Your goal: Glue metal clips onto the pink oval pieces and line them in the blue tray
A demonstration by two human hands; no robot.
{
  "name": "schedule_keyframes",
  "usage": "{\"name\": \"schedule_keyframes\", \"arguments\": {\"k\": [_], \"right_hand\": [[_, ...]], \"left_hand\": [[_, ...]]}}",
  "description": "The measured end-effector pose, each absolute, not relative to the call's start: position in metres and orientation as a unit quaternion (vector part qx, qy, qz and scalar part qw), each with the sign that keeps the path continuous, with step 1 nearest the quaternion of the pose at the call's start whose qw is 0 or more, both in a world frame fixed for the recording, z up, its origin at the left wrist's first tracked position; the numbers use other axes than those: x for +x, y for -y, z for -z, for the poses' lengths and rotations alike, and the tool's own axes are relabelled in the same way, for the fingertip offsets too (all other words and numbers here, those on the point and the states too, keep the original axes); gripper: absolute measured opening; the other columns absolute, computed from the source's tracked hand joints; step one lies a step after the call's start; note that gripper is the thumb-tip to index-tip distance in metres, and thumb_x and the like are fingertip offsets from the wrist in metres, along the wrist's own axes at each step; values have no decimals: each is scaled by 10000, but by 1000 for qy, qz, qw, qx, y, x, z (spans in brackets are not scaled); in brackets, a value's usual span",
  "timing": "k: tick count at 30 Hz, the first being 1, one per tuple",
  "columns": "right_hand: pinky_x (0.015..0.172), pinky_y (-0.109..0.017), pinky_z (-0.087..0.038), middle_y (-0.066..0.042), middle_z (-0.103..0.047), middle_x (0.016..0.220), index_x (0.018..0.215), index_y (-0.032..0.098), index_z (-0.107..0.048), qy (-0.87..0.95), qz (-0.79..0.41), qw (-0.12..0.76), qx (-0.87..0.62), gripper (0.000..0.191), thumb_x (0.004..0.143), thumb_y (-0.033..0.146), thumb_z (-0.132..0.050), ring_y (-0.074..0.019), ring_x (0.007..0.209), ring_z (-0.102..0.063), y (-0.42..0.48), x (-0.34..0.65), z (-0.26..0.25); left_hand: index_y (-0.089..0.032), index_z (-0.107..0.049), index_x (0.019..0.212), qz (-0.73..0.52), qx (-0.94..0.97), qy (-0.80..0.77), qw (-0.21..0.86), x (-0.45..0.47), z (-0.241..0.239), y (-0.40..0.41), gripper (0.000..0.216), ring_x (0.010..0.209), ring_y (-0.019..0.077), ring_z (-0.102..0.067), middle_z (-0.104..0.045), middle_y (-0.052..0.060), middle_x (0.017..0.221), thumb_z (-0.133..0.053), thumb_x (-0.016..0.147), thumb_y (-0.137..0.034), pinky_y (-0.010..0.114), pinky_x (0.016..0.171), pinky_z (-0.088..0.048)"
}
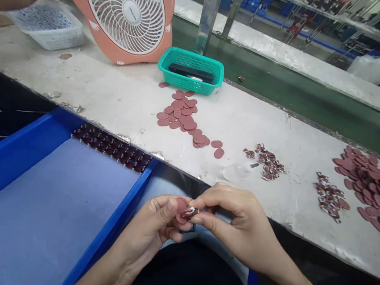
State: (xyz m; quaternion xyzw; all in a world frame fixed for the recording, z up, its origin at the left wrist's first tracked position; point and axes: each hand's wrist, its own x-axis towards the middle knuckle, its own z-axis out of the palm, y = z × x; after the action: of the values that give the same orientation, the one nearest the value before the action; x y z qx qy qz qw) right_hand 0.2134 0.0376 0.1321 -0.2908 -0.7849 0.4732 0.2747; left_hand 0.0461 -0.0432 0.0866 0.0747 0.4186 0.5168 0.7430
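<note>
Oval tag [181, 206] between both hands' fingertips [193, 204]

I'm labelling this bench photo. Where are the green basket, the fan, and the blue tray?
green basket [217, 69], head view, right rim
fan [131, 13], head view, centre hub of the grille
blue tray [18, 148], head view, left wall

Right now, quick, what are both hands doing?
Left hand: closed, pinching a reddish oval piece.
Right hand: closed, fingertips pinching a small shiny part against that piece.

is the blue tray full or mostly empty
Mostly empty: the blue tray holds only one row of dark red pieces along its far edge; the rest of its floor is bare.
</note>
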Motion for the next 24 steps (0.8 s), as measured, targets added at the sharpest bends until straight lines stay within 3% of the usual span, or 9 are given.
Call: {"name": "schedule_keyframes", "arguments": {"k": [10,24], "right_hand": [[711,-259,-522,14,-752,812,975,228,-706,840,-417,249,-243,114,907,137,-694,-128,718,-671,-41,213,-139],[709,-235,-517,19,-752,812,905,216,-701,837,-431,248,-227,141,882,78,-695,-114,726,-676,-42,208,-135]], "left_hand": [[-143,-797,752,-524,53,-432,732,47,-87,45,268,536,80,-581,-636,6,593,-856,716,-401,132,482,-486],[-128,-808,767,-526,17,-460,715,49,-91,46,369,537,81,-597,-665,11,591,-935,573,-415,135,504,-515]]}}
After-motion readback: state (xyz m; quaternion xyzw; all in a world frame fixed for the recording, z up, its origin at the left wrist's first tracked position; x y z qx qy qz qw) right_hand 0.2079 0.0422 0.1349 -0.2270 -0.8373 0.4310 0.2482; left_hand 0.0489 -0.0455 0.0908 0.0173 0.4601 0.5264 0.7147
